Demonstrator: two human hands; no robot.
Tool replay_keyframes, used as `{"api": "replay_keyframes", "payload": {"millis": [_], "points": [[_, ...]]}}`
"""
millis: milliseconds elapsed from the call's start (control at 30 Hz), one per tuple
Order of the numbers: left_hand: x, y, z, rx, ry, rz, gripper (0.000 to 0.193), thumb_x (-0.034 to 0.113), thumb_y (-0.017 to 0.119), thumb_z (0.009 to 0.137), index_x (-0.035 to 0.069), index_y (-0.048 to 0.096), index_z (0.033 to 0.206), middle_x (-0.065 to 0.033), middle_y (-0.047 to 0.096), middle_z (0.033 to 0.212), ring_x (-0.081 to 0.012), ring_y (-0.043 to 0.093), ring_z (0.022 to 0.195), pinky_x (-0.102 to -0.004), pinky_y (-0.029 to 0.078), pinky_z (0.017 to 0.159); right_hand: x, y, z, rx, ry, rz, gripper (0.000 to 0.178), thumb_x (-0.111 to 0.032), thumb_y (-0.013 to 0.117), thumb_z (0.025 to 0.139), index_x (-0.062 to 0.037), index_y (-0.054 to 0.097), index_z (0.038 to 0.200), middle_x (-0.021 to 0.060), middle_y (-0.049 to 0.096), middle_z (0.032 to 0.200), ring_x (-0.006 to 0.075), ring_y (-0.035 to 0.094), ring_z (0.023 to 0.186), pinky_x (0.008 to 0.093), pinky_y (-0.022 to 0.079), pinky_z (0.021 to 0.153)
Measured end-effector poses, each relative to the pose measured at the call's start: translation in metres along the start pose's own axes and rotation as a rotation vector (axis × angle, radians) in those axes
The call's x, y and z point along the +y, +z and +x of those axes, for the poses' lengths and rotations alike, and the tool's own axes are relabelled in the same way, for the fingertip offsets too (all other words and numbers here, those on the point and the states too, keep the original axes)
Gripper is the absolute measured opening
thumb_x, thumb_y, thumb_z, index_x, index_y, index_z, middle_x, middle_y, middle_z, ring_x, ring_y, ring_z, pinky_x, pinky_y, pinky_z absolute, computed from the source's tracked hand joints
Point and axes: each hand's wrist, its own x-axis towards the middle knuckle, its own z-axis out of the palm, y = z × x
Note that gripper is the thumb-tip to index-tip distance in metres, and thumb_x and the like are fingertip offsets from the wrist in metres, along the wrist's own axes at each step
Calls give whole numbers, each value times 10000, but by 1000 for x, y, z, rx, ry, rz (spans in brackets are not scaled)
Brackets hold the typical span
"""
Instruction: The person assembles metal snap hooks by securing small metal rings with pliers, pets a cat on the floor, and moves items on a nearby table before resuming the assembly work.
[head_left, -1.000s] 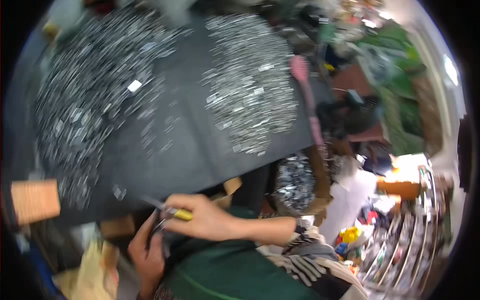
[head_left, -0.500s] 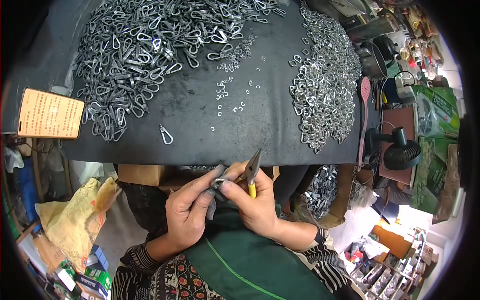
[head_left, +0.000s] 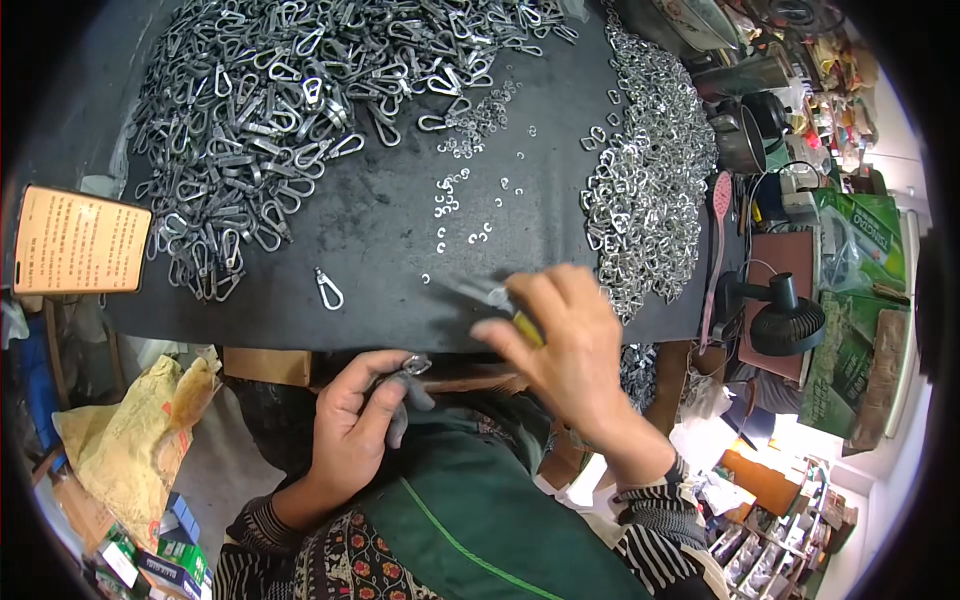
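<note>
My left hand is closed just below the table's front edge, pinching a small shiny metal fitting between thumb and forefinger. Its exact kind is hard to make out, and grey coverings wrap some of those fingers. Over the table's front part, my right hand grips pliers with a yellow handle. The jaws are smeared by motion and point left, near a small open C-shaped ring. More C-rings lie scattered beyond. A single snap hook rests left of the pliers.
A big heap of snap hooks covers the table's far left. On the right lies a pile of metal loops. A phone stands at the left edge; a pink perforated paddle and a small black fan are on the right.
My hands have parted. The right one has moved up and right over the table, swinging the pliers' jaws leftward. My left hand stays low with the fitting, shifted slightly left.
</note>
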Motion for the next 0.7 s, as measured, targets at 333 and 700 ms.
{"api": "replay_keyframes", "payload": {"millis": [333, 700], "points": [[13, -1, 1, -197, -226, -135, 244, 184, 535, 1016, 17, 574, 1189, -78, 670, 917, -60, 541, 668, -180, 394, 565, 12, -2, 26, 75, -124, -497, 296, -292, 783, 729, -100, 644, 906, 58, 489, 832, 234, 501, 836, 384, 368, 717], [17, -1, 4, -165, 82, 176, 161, 45, 654, 902, -33, 687, 1039, -28, 599, 861, -55, 512, 663, -205, 400, 582, 12, -10, 28, -11, -107, -544, 267, -290, 779, 737, -97, 640, 860, 54, 485, 804, 227, 496, 800, 373, 361, 671]]}}
